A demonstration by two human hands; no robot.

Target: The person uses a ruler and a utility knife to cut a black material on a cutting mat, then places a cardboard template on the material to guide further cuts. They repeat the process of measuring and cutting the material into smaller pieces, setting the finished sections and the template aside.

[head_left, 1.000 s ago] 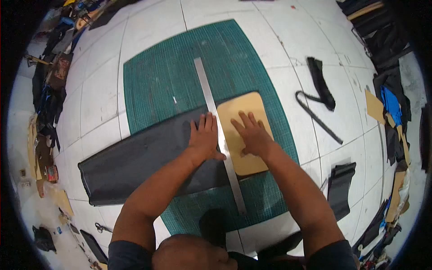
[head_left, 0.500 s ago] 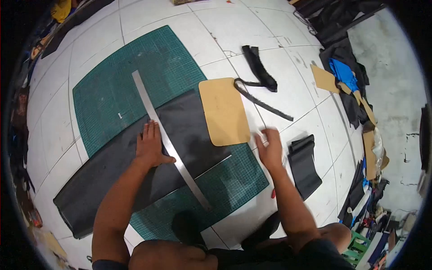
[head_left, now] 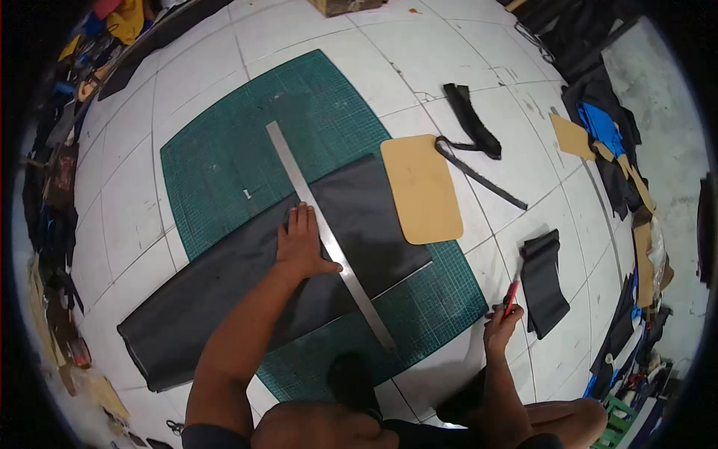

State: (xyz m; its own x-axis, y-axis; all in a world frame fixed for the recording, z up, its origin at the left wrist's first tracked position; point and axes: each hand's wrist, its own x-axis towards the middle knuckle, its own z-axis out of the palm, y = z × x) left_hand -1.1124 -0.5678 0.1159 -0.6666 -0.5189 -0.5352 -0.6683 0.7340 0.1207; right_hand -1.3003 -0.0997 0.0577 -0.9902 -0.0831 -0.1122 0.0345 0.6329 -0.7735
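Observation:
My left hand (head_left: 301,243) lies flat with its fingers stretched, on the black fabric (head_left: 217,288) and along the left edge of a steel ruler (head_left: 295,168). Its thumb rests on the ruler. The ruler crosses the folded fabric and reaches over the green cutting mat (head_left: 224,127) on both sides. My right hand (head_left: 502,326) is closed around a slim red utility knife (head_left: 511,293), beside the mat's right corner; I cannot make out its blade. A tan card template (head_left: 422,191) with rounded corners overlaps the fabric's right end.
On the tiled floor, a folded black fabric piece (head_left: 544,284) lies right of my right hand. Black offcut strips (head_left: 475,123) lie beyond the template. Scraps of card and cloth (head_left: 598,131) line the right wall. A cardboard box (head_left: 345,6) stands at the top edge.
My right hand has moved down toward me and picked up the red utility knife from the floor. The left hand stays on the ruler and fabric. The whole view has shifted.

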